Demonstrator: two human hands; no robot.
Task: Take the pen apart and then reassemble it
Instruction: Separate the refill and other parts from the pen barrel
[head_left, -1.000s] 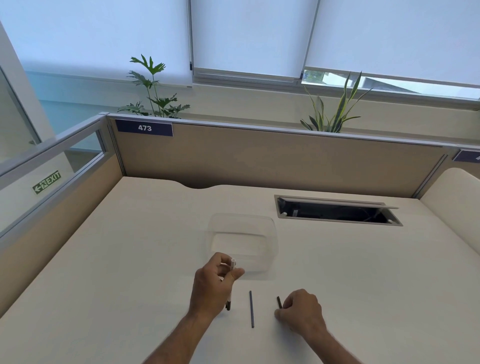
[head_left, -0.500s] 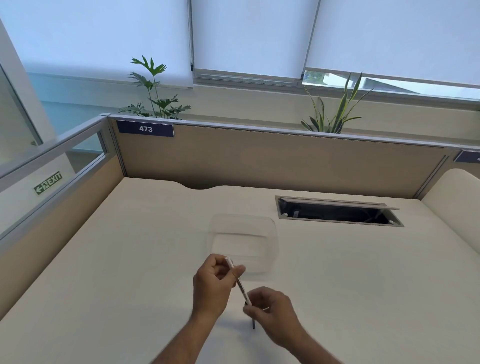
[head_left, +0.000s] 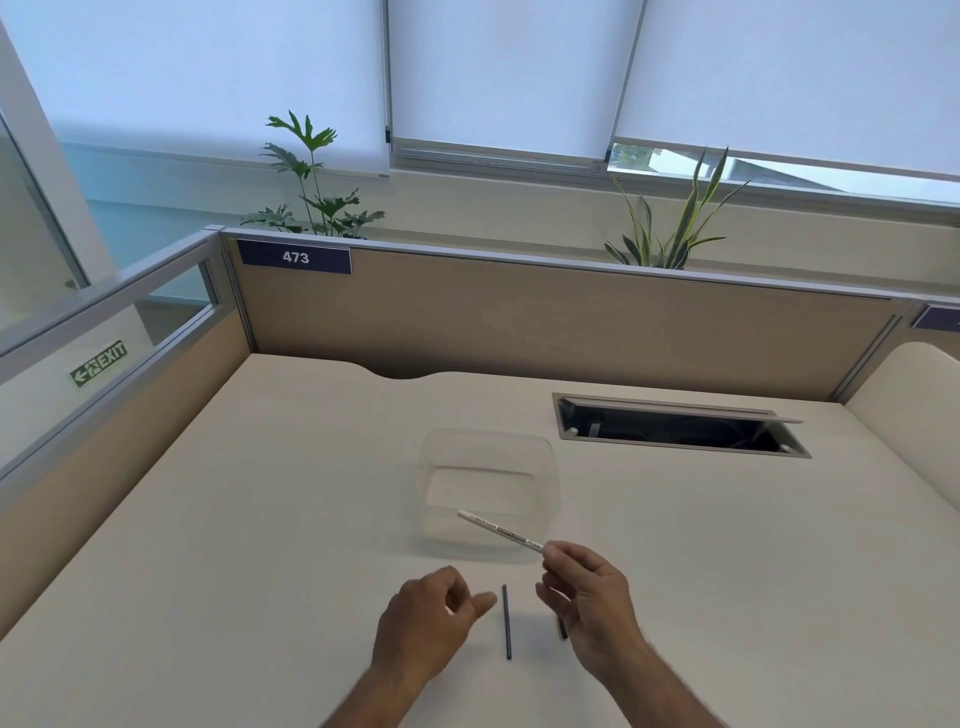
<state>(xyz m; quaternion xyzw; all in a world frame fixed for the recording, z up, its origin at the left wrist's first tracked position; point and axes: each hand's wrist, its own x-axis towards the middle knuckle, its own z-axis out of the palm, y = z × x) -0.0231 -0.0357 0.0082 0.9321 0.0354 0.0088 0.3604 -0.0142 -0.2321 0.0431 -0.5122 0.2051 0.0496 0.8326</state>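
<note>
My right hand (head_left: 587, 597) pinches one end of the white pen barrel (head_left: 498, 530), which slants up and to the left above the desk. A thin dark refill (head_left: 506, 621) lies lengthwise on the desk between my hands. A short dark pen piece (head_left: 562, 630) lies partly hidden behind my right hand. My left hand (head_left: 431, 616) hovers just left of the refill with fingers loosely curled and nothing in it.
A clear plastic container (head_left: 488, 488) stands just beyond my hands. An open cable hatch (head_left: 680, 431) is set into the cream desk (head_left: 260, 519) at the back right. Beige partitions (head_left: 519, 322) wall the desk's back and left sides.
The white barrel has passed from my left hand to my right hand. My left hand has let go and dropped toward the desk near the refill.
</note>
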